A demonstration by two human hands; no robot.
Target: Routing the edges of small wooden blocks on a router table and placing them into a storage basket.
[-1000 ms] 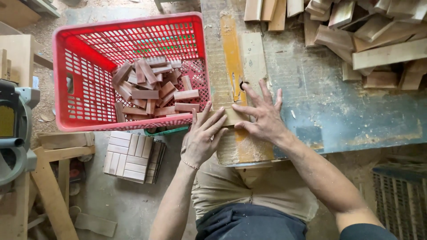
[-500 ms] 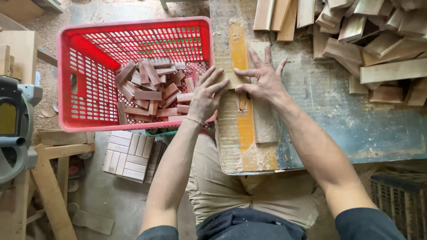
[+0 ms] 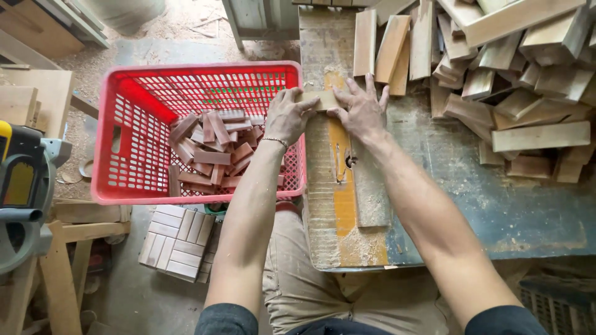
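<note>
Pinching a small wood block (image 3: 324, 99), left hand (image 3: 287, 116) and right hand (image 3: 362, 111) sit beside the red crate (image 3: 118, 149) rim.

Workshop, daylight, no walls or windows in view. Grey concrete floor (image 3: 133, 298) dusted with sawdust, thicker at the top left. Worn blue-grey painted tabletop (image 3: 515, 211) with scuffs and sawdust. Yellow-and-grey power saw (image 3: 22, 186) on a rough pale wooden stand (image 3: 59, 260) at the left. Square panel of pale wooden slats (image 3: 177, 242) lies on the floor. Grey-green cabinet base (image 3: 261, 22) at the top.
</note>
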